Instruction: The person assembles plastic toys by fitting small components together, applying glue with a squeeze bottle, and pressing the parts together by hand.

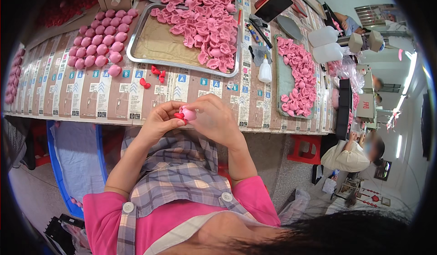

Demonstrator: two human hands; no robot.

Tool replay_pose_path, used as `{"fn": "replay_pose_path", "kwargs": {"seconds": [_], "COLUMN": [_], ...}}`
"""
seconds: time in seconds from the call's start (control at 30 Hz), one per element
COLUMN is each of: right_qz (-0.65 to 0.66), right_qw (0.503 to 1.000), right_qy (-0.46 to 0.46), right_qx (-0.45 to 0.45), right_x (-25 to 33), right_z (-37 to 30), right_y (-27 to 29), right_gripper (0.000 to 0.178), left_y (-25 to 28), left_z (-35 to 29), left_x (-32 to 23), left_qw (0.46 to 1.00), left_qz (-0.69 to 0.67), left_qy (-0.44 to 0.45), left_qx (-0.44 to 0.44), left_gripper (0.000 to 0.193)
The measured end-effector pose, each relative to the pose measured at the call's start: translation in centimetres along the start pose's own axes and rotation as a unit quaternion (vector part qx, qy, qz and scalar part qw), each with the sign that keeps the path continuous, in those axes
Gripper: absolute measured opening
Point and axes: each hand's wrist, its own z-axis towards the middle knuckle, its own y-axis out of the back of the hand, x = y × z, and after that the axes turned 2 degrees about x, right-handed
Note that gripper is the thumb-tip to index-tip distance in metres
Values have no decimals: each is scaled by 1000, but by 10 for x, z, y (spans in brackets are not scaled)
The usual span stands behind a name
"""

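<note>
Just over the table's front edge, my two hands meet around a small pink rounded plastic piece (189, 114). My left hand (160, 118) pinches it from the left, where a small red piece (180, 116) pokes out by the thumb. From the right, my right hand (213, 119) closes its fingers on the pink piece and hides part of it. Several loose red pieces (159, 74) lie on the table beyond my left hand. Further left stand rows of pink rounded pieces (102, 39) with red bits at their edges.
A metal tray (136, 57) of pink shell-like parts lies ahead, with a second tray (296, 115) to the right. Between them stands a white squeeze bottle (265, 70) near pens and a phone (274, 6). A blue bin (58, 159) sits below left; a co-worker (348, 155) sits at right.
</note>
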Motion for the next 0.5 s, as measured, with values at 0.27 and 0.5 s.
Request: {"fn": "replay_pose_path", "kwargs": {"seconds": [0.27,0.5], "right_qz": [-40,-96], "right_qw": [999,992], "right_qy": [30,79], "right_qx": [3,20], "right_x": [1,-9], "right_z": [-1,-5], "right_y": [-3,-9], "right_gripper": [28,34], "left_y": [3,-3], "left_z": [-2,-3], "left_x": [2,-2], "left_qw": [1000,997], "left_qz": [24,74], "left_qy": [-3,-29], "left_qx": [11,11], "left_gripper": [36,38]}}
